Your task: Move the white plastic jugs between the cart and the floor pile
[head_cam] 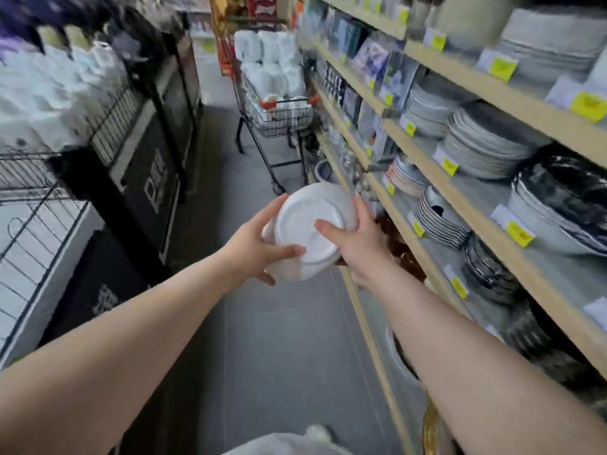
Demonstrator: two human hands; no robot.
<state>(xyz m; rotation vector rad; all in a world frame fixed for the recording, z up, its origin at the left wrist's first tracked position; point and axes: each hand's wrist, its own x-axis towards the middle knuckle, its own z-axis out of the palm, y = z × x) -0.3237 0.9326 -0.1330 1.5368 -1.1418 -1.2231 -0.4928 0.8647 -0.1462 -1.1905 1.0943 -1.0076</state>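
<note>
stacked plates (483,149) on shelves (460,80), shopping cart (276,110), grey floor (279,339)

Wooden shelves (437,188) on right: stacked grey plates (483,149), striped plates (440,218), black platters (568,195).

Bowl (313,229): held up over the aisle floor (289,339), between the left hand (253,247) and the right hand (353,247).
Shelving (460,205): ran along the right of the aisle, just beside the right hand.
Plate stacks (483,149): stood on the shelves, right of the bowl.
Shopping cart (279,110): stood farther down the aisle, behind the bowl, close to the shelving.
Wire racks (49,178): stood along the left side of the aisle.
</note>
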